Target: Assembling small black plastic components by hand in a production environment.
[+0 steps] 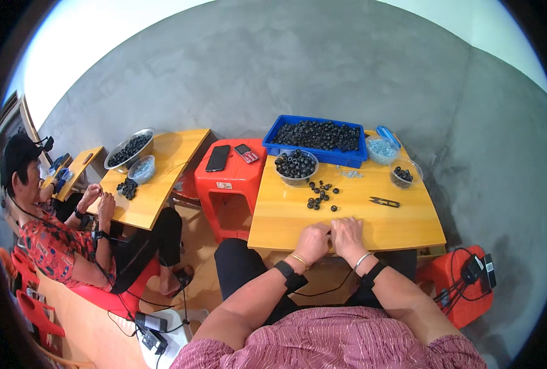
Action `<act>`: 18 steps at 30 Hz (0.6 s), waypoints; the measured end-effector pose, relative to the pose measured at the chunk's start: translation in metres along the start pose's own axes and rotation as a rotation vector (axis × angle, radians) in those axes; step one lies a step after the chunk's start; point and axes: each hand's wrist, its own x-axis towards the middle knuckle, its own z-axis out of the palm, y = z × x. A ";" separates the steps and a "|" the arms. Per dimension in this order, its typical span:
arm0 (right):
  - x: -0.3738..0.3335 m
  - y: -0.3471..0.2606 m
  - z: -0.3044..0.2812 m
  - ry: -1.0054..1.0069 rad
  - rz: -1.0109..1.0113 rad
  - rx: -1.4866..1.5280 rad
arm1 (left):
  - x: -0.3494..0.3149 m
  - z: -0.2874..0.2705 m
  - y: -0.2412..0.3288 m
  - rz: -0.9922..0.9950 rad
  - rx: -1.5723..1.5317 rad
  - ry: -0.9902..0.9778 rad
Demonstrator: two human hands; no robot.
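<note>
At the near edge of the yellow table (378, 230), my left hand (313, 241) and my right hand (348, 238) meet with fingers closed and pinched. A small dark bit shows between them, but what they hold is too hidden to name. Just beyond my fingers lie several loose black beads (320, 197). Behind those, a clear round tub (296, 181) is heaped with more black beads. A pair of thread snips (385, 202) rests to the right of the loose beads.
A blue tray (319, 154) of black beads stands at the back. Tubs of pale blue pieces (381, 149) and black beads (402, 176) sit at the right. Two phones lie on a red stool (229, 184). Another stool (473, 301) holds cabled devices. A co-worker (64, 246) sits left.
</note>
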 end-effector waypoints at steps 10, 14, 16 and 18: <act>0.008 0.004 -0.001 -0.149 0.116 0.009 | 0.000 -0.005 0.007 0.006 0.022 -0.037; 0.024 0.007 0.010 -0.095 0.369 0.119 | 0.001 -0.001 0.005 0.050 -0.027 0.052; 0.019 0.001 0.014 -0.061 0.357 0.066 | -0.002 0.002 0.004 0.016 -0.013 0.035; 0.019 -0.001 0.014 -0.033 0.347 0.010 | -0.002 0.005 0.001 -0.022 -0.003 0.015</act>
